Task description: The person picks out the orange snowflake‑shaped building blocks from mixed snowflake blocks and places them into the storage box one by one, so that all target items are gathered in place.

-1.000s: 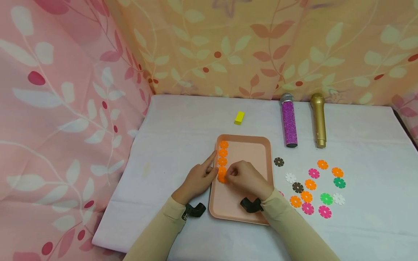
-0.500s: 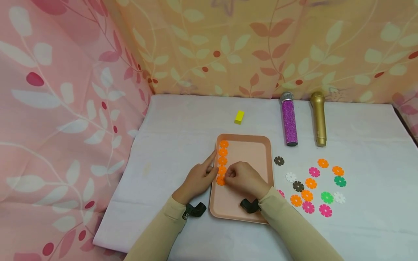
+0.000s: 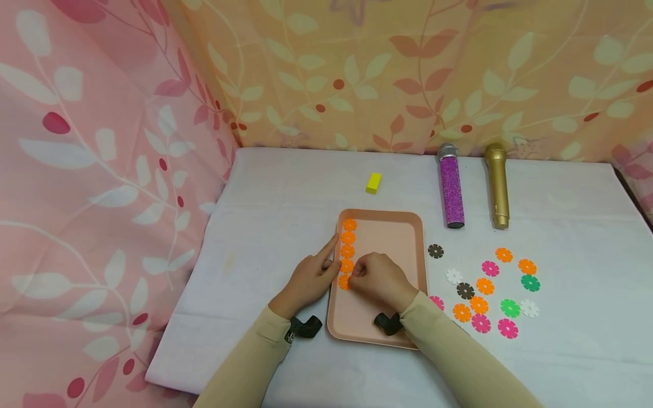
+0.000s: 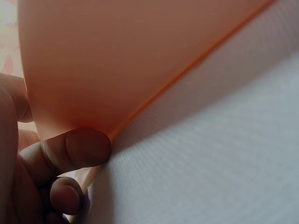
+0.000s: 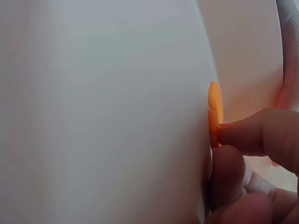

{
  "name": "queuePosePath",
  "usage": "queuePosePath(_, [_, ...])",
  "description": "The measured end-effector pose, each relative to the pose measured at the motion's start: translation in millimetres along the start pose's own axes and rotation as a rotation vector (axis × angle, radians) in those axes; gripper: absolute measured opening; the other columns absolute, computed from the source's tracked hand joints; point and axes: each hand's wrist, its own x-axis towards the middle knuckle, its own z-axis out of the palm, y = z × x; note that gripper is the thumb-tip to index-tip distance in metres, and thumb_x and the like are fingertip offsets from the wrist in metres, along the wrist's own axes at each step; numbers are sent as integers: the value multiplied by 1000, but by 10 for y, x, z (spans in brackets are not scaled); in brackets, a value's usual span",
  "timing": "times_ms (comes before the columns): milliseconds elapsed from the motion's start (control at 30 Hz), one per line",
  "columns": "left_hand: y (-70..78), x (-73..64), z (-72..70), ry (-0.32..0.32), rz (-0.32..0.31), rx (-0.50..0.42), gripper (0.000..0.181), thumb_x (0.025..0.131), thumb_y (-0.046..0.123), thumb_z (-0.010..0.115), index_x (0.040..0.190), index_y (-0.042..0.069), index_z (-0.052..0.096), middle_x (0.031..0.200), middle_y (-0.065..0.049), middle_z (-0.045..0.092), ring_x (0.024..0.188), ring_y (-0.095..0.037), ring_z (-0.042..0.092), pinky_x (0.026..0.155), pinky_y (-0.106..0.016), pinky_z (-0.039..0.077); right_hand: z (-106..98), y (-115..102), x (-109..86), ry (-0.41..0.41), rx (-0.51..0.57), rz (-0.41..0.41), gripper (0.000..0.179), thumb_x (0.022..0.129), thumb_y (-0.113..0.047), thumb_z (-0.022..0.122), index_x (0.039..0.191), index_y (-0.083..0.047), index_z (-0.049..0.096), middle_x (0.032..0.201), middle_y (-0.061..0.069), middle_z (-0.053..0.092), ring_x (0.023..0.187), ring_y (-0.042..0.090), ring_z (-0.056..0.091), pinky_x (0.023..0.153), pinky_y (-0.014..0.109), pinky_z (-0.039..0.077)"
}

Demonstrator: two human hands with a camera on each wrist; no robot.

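Note:
Several orange notched plastic discs [image 3: 348,238] lie in a column along the left side of a shallow peach tray [image 3: 393,238]. My left hand [image 3: 310,279] grips the tray's left rim, its index finger reaching forward along it; in the left wrist view a fingertip [image 4: 91,147] presses the outer wall of the tray. My right hand [image 3: 385,277] is over the tray with curled fingers, its fingertips at the lowest orange disc [image 3: 344,282]. The right wrist view shows finger and thumb at that disc's edge [image 5: 215,114], which lies flat on the tray floor.
Loose notched discs in orange, pink [image 3: 480,323], green [image 3: 530,283], white [image 3: 529,308] and dark brown [image 3: 465,290] lie right of the tray. Behind are a yellow block [image 3: 373,183], a purple glitter microphone [image 3: 451,190] and a gold microphone [image 3: 497,190].
The lowest orange disc, earlier overlapping the one above, has slid toward the person and now sits below it in the column. The left hand stays on the tray rim.

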Motion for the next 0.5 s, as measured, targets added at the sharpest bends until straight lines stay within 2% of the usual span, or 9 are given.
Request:
queuePosePath(300, [15, 2, -2, 0, -5, 8, 65, 107, 27, 54, 168, 24, 31, 55, 12, 36, 46, -1, 21, 51, -24, 19, 8, 1, -7, 1, 9, 10, 16, 84, -17, 75, 69, -18, 72, 67, -7, 64, 65, 16, 57, 60, 32, 46])
queuePosePath(500, [17, -2, -4, -2, -4, 7, 65, 107, 27, 54, 168, 23, 30, 55, 12, 36, 46, -1, 21, 51, -24, 20, 2, 17, 1, -5, 13, -13, 20, 87, -18, 73, 68, -19, 71, 66, -7, 63, 63, 15, 56, 59, 31, 45])
